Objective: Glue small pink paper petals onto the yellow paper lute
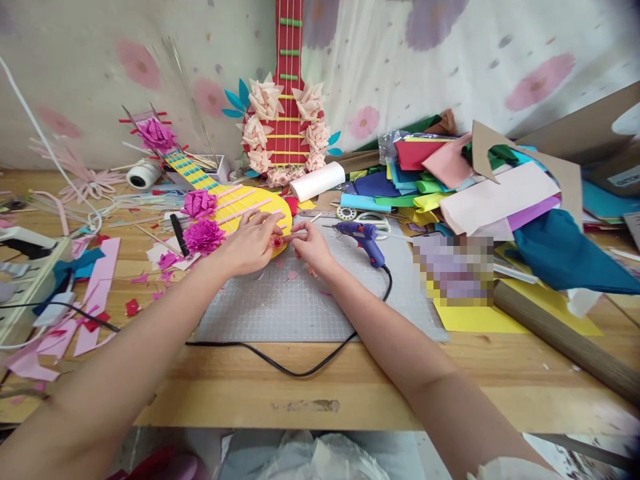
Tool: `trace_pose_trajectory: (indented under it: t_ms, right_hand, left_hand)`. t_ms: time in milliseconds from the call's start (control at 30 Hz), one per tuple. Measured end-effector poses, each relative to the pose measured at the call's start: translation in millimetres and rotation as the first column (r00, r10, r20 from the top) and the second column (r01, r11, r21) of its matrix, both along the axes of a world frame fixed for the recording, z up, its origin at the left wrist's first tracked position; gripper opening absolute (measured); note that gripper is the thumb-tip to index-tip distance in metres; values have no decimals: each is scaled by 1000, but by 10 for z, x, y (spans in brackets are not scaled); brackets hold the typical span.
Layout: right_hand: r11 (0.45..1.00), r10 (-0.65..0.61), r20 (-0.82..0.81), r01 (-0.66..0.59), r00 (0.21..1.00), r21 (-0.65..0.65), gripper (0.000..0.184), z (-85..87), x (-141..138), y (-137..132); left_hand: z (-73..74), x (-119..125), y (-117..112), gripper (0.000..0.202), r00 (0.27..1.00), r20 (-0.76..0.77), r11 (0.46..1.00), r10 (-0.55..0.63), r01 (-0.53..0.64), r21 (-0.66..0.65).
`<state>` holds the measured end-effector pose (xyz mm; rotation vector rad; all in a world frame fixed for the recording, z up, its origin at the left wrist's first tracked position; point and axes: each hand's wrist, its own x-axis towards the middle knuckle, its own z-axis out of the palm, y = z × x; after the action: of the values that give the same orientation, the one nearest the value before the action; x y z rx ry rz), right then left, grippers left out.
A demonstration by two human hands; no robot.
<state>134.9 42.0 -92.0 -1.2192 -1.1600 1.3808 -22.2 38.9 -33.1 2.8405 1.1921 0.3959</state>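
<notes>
A yellow craft guitar (270, 200) with pink strips for strings and magenta paper flowers (204, 237) lies at an angle on the grey cutting mat (280, 307). Over the lower end of its body bends my left hand (253, 241), its fingertips closed around a small red paper piece (277, 243). My right hand (311, 245) meets it from the right, thumb and fingers pinched together at the guitar's rim. What sits in that pinch is too small to make out. A purple hot glue gun (363, 239) rests on the mat to the right of my right hand.
A red craft guitar (289, 133) with pale flowers stands against the curtain. Scissors (373, 220) and a white roll (319, 181) lie behind the mat. Coloured paper (415, 173) is heaped at right, pink scraps (97, 293) at left. A black cord (300, 375) loops across the front.
</notes>
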Motion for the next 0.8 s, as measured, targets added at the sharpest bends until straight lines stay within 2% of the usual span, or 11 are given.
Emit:
trace_pose_trajectory:
  t_ms: [233,400,800]
  right_hand:
    - [1000,8,-6,-8,1000,14,28,-27,11,8]
    - [1000,6,46,-7,999,21,28,-40,14,1]
    - [996,21,83,-14,996,-84,25,205,47,-78]
  left_hand:
    - [-68,7,37,63,991,-131,998,35,-27,60]
    - [-59,3,39,62,992,-117,998,47,-41,50]
    - [-65,36,47,60,992,-119,999,40,-37,26]
